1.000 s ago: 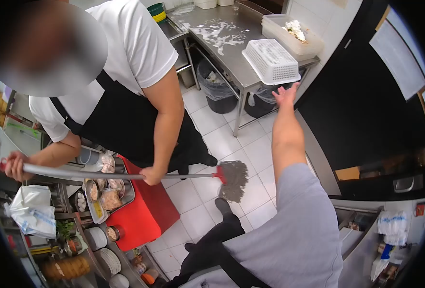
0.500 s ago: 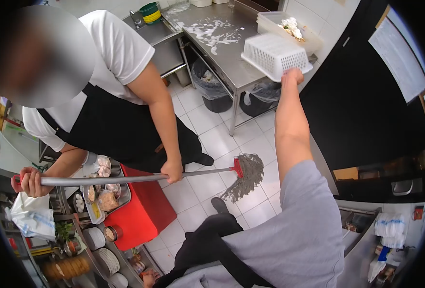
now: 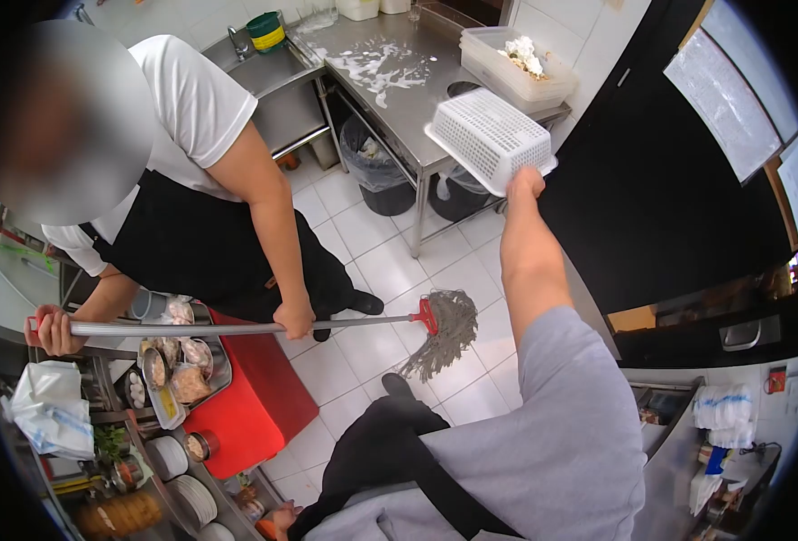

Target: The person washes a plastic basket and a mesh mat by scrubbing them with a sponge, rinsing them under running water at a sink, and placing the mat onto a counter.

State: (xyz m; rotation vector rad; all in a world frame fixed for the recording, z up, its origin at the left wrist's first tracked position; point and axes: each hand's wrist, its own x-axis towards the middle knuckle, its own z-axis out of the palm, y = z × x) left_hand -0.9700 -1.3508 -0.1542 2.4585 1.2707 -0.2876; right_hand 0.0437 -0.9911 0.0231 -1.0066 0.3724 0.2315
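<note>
A white perforated basket, upside down, is held at its near rim by my right hand, its fingers closed on the edge. The basket tilts over the right end of the steel table, above a black bin. Low in the view, near the shelves and beside my dark apron, part of my left hand shows; its fingers are too small and hidden to read. Behind the basket, a translucent tub with white and brown scraps stands on the table.
Another person on the left holds a mop across the floor between us. Two lined bins stand under the table. A red box with food trays is at the left, and a black door at the right.
My right hand has closed on the basket, lifted it and drawn it toward me. The mop head has shifted over the floor. My left hand has come into view at the bottom.
</note>
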